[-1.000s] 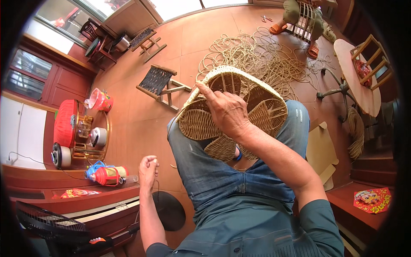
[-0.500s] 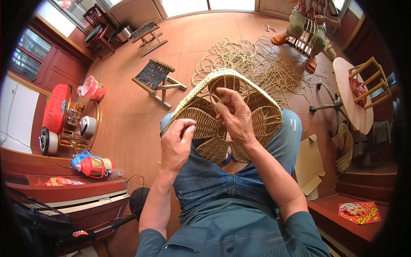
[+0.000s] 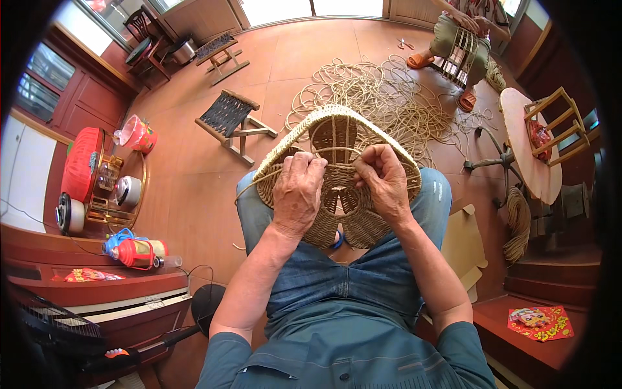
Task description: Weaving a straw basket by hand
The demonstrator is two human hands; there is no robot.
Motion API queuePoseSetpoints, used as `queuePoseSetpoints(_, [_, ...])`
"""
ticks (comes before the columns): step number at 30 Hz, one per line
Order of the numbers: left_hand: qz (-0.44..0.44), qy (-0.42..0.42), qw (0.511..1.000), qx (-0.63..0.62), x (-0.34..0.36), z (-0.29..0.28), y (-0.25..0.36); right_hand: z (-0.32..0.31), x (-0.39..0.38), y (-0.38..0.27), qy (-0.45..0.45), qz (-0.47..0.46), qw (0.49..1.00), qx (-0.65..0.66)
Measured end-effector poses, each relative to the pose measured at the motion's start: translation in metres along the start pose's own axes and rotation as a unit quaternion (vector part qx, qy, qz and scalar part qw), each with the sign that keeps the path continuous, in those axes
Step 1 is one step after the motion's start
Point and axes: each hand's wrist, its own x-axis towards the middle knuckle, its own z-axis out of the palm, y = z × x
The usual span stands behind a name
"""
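A woven basket (image 3: 366,227) with petal-shaped panels and a pale braided rim rests across my knees, its inside facing me. My left hand (image 3: 297,194) is closed over the basket's left inner side, its fingertips at a thin tan cord (image 3: 337,150). Opposite it, my right hand (image 3: 387,185) pinches the same cord, which bows between the two hands in front of the upper panel. A length of cord loops out to the left past the basket's rim. My fingers cover part of the weave behind them.
Loose cord (image 3: 382,91) lies tangled on the floor beyond the basket. A low stool (image 3: 228,115) with a black woven seat stands to its left. At the far right another person (image 3: 463,39) sits with a frame; pliers (image 3: 405,44) lie nearby. A round table (image 3: 518,142) stands right.
My left hand has moved up and right over the basket, and my right hand has moved right and down. The cord now spans between them, and the basket's upper panel shows more.
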Motion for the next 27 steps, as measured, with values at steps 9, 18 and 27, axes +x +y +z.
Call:
queuePoseSetpoints(9, [0.043, 0.021, 0.996, -0.075, 0.017, 0.015, 0.004, -0.016, 0.017, -0.049, 0.077, -0.125, 0.989, 0.026])
queuePoseSetpoints(18, [-0.002, 0.066, 0.996, -0.056, 0.024, 0.028, 0.014, 0.002, 0.004, -0.037, 0.100, -0.126, 0.964, -0.209])
queuePoseSetpoints(27, [-0.009, 0.008, 0.999, -0.044, 0.014, 0.025, 0.018, 0.012, 0.017, -0.017, -0.014, -0.167, 0.901, -0.401])
